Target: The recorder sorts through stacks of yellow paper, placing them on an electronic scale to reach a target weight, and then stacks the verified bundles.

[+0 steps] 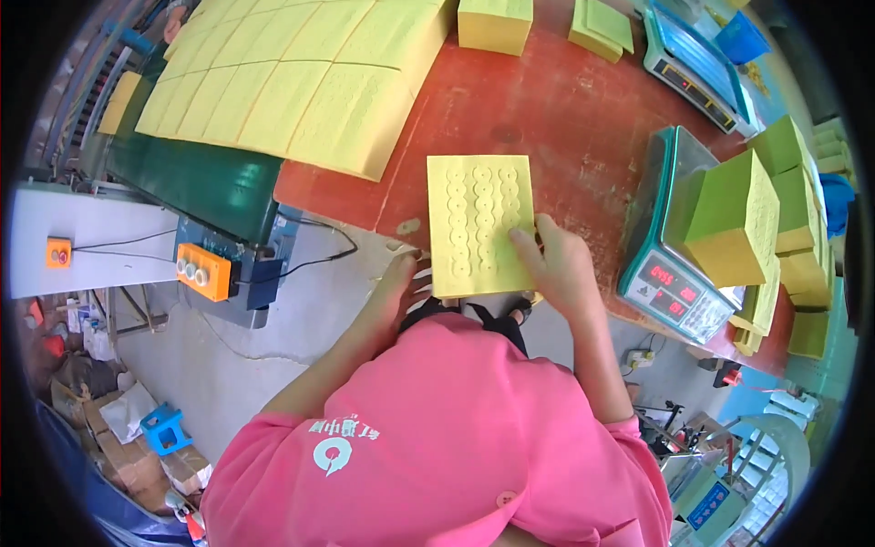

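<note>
In our right hand (563, 266), thumb and fingers close on the right edge of one yellow paper piece (478, 223), thumb on top. It sits before our chest, over the near edge of the red table (510, 105). Our left hand (401, 290) has its fingers slightly spread beside the paper's lower left edge; we cannot tell whether they grip it. We count two scales (670, 296) at right and three buttons on one orange box (202, 272) at left.
</note>
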Available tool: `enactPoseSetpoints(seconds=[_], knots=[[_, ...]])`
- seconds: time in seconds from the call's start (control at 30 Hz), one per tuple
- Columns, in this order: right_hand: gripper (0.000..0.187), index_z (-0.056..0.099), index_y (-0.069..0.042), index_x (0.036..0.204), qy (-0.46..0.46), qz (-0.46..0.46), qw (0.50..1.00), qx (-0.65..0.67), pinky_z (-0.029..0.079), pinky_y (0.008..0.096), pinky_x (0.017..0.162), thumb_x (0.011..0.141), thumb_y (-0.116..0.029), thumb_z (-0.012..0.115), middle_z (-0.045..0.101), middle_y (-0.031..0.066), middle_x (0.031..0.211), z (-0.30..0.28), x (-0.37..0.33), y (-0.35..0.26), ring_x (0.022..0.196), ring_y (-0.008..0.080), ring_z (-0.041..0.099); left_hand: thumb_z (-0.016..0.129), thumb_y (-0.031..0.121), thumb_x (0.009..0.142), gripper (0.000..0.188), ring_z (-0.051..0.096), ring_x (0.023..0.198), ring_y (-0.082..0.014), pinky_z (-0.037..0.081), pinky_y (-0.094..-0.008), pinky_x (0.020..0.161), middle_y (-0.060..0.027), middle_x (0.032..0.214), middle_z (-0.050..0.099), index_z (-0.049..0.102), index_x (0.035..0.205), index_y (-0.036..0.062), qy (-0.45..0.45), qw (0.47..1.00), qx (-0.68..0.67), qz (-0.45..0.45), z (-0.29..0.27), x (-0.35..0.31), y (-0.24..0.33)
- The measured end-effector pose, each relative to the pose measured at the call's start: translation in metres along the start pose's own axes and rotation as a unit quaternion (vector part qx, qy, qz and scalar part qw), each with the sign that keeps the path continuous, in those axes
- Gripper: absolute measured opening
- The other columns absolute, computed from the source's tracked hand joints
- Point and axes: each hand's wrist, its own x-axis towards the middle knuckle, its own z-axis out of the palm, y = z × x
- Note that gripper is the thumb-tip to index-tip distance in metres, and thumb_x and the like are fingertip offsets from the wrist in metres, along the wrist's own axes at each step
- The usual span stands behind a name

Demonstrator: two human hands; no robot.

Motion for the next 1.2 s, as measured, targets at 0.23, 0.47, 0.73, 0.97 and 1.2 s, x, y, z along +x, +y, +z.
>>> enactPoseSetpoints(seconds=[0.23, 0.47, 0.73, 0.97, 1.2], knots=[[0.04, 0.055, 0.001, 0.088, 0.032, -0.057, 0.998, -0.003, 0.05, 0.0469, 0.065, 0.091, -0.039, 0.058, 0.064, 0.0224, 0.074, 0.022, -0.034, 0.002, 0.071, 0.0398, 0.064, 0.019, 0.055, 0.103, 0.069, 0.044, 0.13, -0.0264, 0.035, -0.0407, 0.108, -0.0136, 0.142, 0.046, 0.038, 0.143, 0.0022, -0.118, 0.983, -0.136, 0.046, 0.017, -0.028, 0.009], [0.038, 0.058, 0.003, 0.091, -0.018, -0.098, 0.994, 0.049, 0.051, 0.0432, 0.068, 0.092, -0.035, 0.058, 0.065, 0.0226, 0.077, 0.024, -0.046, 0.017, 0.075, 0.0357, 0.067, 0.036, 0.047, 0.101, 0.062, 0.044, 0.13, -0.0268, 0.035, -0.0406, 0.107, -0.0133, 0.142, 0.046, 0.037, 0.142, 0.0004, -0.023, 0.997, -0.066, 0.026, 0.027, -0.049, 0.005], [0.043, 0.066, 0.003, 0.104, -0.086, 0.011, 0.964, 0.251, 0.052, 0.0387, 0.071, 0.094, -0.036, 0.053, 0.069, 0.0187, 0.084, 0.065, -0.058, 0.091, 0.077, 0.0274, 0.068, 0.045, 0.036, 0.098, 0.057, 0.049, 0.126, -0.027, 0.037, -0.0399, 0.107, -0.0145, 0.139, 0.05, 0.039, 0.141, -0.0014, -0.042, 0.983, -0.179, 0.023, 0.0, -0.022, -0.042], [0.053, 0.05, 0.002, 0.132, -0.111, 0.012, 0.829, 0.548, 0.053, 0.0328, 0.078, 0.091, -0.028, 0.064, 0.064, 0.0155, 0.113, 0.039, -0.075, 0.09, 0.099, 0.0194, 0.062, 0.043, 0.035, 0.099, 0.056, 0.045, 0.13, -0.0264, 0.033, -0.0391, 0.11, -0.0139, 0.142, 0.046, 0.037, 0.143, -0.0004, -0.062, 0.985, -0.161, 0.01, 0.036, -0.041, -0.016], [0.052, 0.053, 0.003, 0.129, 0.137, -0.067, 0.887, 0.436, 0.051, 0.0269, 0.063, 0.092, -0.032, 0.064, 0.064, 0.0087, 0.099, -0.181, -0.114, 0.09, 0.081, 0.0127, 0.06, 0.045, 0.037, 0.098, 0.051, 0.053, 0.122, -0.0244, 0.045, -0.0413, 0.099, -0.012, 0.133, 0.055, 0.046, 0.137, 0.003, -0.264, 0.952, -0.04, 0.148, 0.21, -0.036, 0.14]])
